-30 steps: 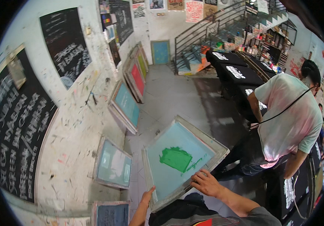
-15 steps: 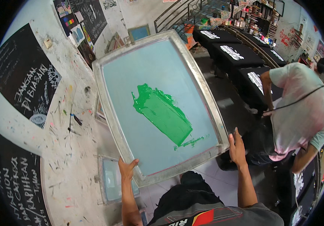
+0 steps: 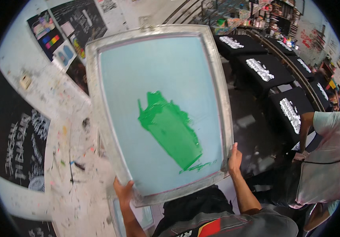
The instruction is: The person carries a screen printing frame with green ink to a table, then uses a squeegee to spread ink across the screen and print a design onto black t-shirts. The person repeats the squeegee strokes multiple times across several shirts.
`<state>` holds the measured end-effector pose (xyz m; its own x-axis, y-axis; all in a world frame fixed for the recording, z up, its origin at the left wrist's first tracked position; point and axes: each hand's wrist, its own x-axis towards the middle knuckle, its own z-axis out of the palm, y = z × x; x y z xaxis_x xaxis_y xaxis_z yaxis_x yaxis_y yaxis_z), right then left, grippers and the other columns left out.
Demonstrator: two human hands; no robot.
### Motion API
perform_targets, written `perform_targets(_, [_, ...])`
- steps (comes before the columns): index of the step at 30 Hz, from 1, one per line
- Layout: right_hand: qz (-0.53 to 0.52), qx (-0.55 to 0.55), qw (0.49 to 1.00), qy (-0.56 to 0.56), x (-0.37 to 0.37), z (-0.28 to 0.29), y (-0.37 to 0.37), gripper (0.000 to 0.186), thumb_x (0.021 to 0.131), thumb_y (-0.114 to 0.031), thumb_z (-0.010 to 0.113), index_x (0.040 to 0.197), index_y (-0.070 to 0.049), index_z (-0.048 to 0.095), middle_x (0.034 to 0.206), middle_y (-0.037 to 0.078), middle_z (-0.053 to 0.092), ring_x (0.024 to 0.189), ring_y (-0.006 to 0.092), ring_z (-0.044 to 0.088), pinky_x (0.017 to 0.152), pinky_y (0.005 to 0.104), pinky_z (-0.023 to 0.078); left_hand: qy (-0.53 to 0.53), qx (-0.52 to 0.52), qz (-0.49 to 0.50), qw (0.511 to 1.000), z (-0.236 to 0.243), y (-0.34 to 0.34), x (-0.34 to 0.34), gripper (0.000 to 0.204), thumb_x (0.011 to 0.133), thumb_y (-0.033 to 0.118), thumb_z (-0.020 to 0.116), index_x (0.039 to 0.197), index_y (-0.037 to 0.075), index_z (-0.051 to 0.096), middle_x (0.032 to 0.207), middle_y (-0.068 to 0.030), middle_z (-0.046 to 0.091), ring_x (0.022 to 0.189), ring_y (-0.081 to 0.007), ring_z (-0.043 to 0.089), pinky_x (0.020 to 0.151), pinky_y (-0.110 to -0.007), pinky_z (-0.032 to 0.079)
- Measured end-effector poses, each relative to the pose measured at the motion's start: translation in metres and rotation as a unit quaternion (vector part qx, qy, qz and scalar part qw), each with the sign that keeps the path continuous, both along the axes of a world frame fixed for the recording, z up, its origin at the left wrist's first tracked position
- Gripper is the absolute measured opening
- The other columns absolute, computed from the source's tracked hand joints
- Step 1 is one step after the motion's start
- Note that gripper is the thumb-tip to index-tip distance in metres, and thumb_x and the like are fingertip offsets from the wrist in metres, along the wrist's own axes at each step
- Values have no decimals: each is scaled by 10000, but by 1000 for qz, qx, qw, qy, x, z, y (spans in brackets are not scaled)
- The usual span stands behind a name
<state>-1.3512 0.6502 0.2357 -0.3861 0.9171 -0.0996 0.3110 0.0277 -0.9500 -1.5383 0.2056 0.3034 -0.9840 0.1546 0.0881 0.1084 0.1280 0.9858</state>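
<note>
I carry a large metal-framed screen (image 3: pixel 158 67) with light blue mesh, held tilted in front of me. A thick patch of green ink (image 3: pixel 170 134) with ragged edges covers part of its lower middle, with smears beside it. My left hand (image 3: pixel 123 189) grips the lower left corner of the frame, thumb along the front. My right hand (image 3: pixel 235 162) grips the right side near the lower corner, thumb upward, with its other fingers mostly hidden behind the frame.
A co-worker (image 3: pixel 324 162) in a pale shirt bends at the right beside black printing boards (image 3: pixel 265 85) with white prints. Chalkboards (image 3: pixel 15 142) hang on the paint-marked wall (image 3: pixel 63 158) at left; another screen (image 3: pixel 124 215) leans low by it. Stairs and shelves (image 3: pixel 272 15) stand behind.
The screen has been raised into a more upright position and filled more of the view. My right hand has moved from the near edge to the right side. The co-worker appears farther right.
</note>
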Motion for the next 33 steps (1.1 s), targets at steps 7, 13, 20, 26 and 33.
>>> perform_targets(7, [17,-32,999,18,-141,26,56,725,1006,-641,531,650,-12,477,647,-35,424,635,93,362,550,355,299,-126,-71,109,983,21,94,-123,612,979,395,687,1320,-95,553,1213,-160,639,1127,-248,586,988,-374,458])
perform_targets(13, [0,-57,995,-88,-258,3,131,780,953,-704,509,1086,20,766,856,218,742,839,278,711,800,414,519,-141,-67,118,981,-17,176,-268,642,1046,485,565,1246,-123,613,1078,-162,681,946,-273,654,835,-394,532])
perform_targets(20, [-68,-45,985,-151,-383,20,197,808,928,-734,513,1106,15,760,909,262,742,932,361,731,842,447,523,-130,-19,9,991,13,288,-444,627,1051,489,553,1245,-103,611,1024,-141,682,877,-235,643,773,-358,530])
perform_targets(26, [-173,-77,975,-115,-424,27,251,832,939,-732,508,1073,54,747,861,264,723,871,331,712,814,426,515,-106,-114,-77,985,-16,401,-586,711,1027,536,569,1345,-100,540,1157,-167,654,1057,-261,622,935,-383,491])
perform_targets(33, [-319,-62,941,-93,-435,6,361,792,996,-686,483,779,61,631,677,69,522,671,161,450,628,373,369,-55,-205,-220,952,-17,639,-672,472,1010,409,661,1121,-46,602,1053,-101,636,969,-180,581,901,-319,459])
